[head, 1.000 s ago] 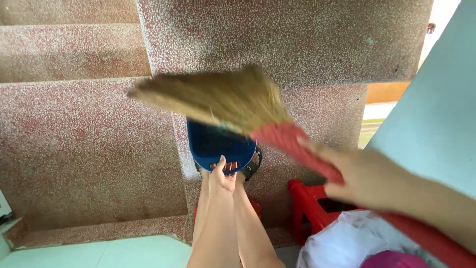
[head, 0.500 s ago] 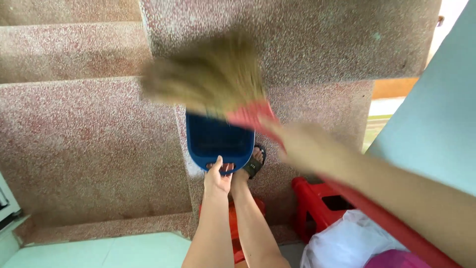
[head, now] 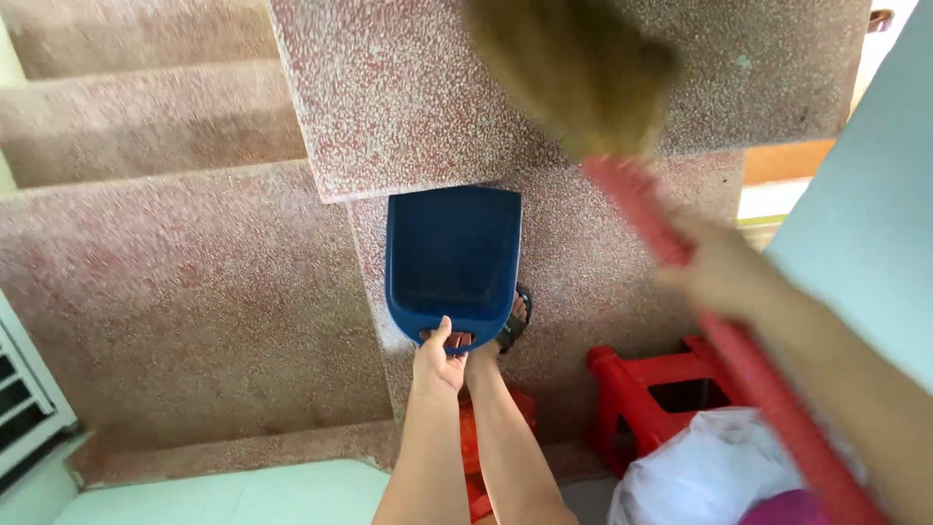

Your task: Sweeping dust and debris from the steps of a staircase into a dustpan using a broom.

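Head view: my left hand [head: 439,360] grips the near rim of the blue dustpan [head: 453,255], fingers curled over its edge. The pan sits tilted against the speckled step [head: 408,107], beside my sandalled foot [head: 512,326]. Rigid plastic, probably light; the rim is the handhold. My right hand [head: 724,272], blurred, is wrapped around the broom's red handle [head: 748,374]; soft straw bristles [head: 578,68] hang over the step. Red stool [head: 627,389] nearby.

Broom swung clear of the dustpan

The broom [head: 583,73] has lifted from over the blue dustpan [head: 453,255] toward 1 o'clock, its bristles now blurred above the step edge; the right hand [head: 724,272] rose along the red handle, apparently higher, leaving the pan's inside uncovered.
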